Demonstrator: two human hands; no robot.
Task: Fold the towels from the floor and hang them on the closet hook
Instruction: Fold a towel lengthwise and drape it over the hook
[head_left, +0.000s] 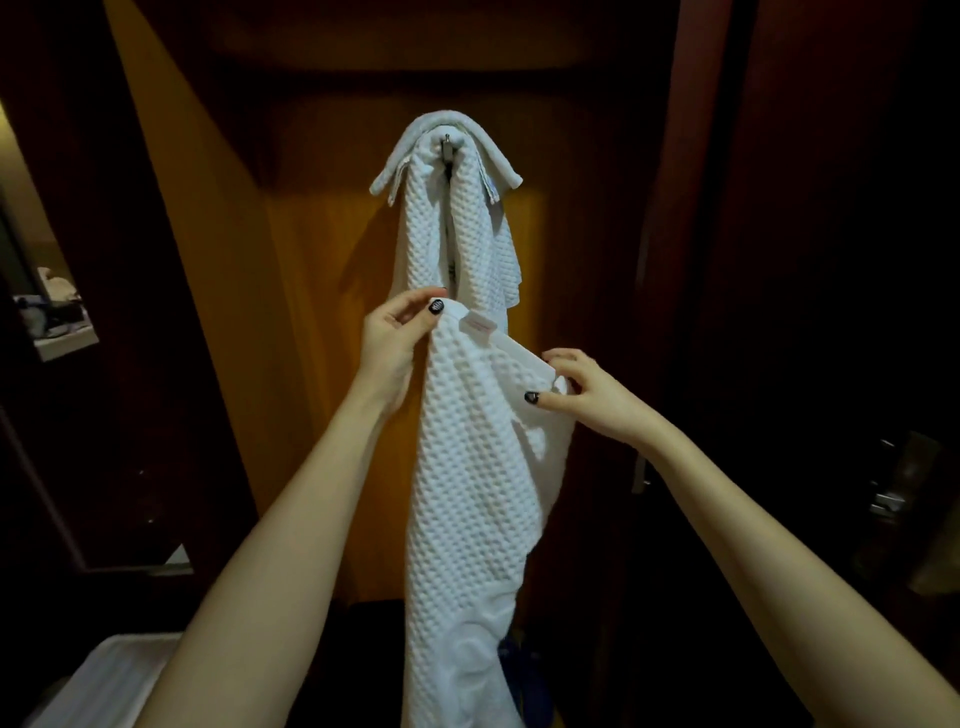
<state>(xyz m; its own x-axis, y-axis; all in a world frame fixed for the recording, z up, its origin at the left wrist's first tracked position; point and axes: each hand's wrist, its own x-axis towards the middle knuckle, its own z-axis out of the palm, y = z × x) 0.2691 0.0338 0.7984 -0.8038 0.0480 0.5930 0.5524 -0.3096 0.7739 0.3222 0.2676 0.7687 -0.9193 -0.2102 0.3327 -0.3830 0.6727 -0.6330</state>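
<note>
A white waffle-weave towel (470, 493) hangs long and bunched between my hands, its top edge with a small pink label held up in front of the closet panel. My left hand (397, 338) pinches the towel's top left corner. My right hand (589, 397) grips its top right edge a little lower. Above them a metal hook (447, 144) on the wooden panel carries another white waffle towel (460, 234) and a smooth white towel (488, 150) draped over the top.
The orange-brown wooden closet panel (311, 312) fills the middle. A dark door with a metal handle (888, 493) stands at the right. A mirror or opening (47, 291) shows at the left. A white surface (109, 675) lies at the bottom left.
</note>
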